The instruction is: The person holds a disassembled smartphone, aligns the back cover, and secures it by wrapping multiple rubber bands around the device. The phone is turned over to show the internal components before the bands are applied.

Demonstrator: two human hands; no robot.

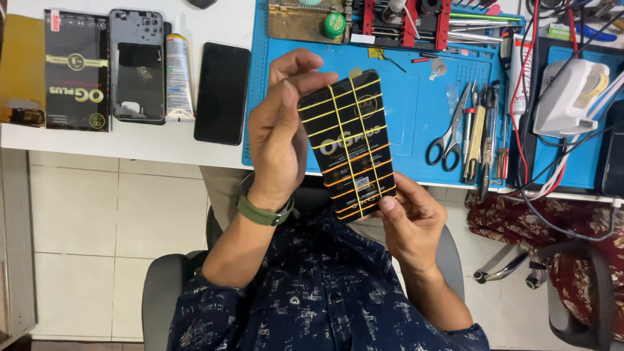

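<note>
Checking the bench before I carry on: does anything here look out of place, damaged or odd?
The black packet held by the left hand and right hand is strapped with crossing yellow rubber bands. On the table, a phone lies with its back off. Nothing looks spilled.

A slim black packet (348, 146), apparently glossy card, is wrapped in thin yellow rubber bands (351, 107) and is gripped by the fingers of the left hand (279, 140) and right hand (409, 218). A matt green strap (263, 213) is worn on the left wrist. The sleeves (312, 299) are seen to be soft printed cloth. A smooth white table (130, 140) is covered in part by a matt blue rubbery mat (416, 97), on which bright metal scissors (450, 133) are laid. A glossy dark phone (222, 93) is shown beside it.
</note>
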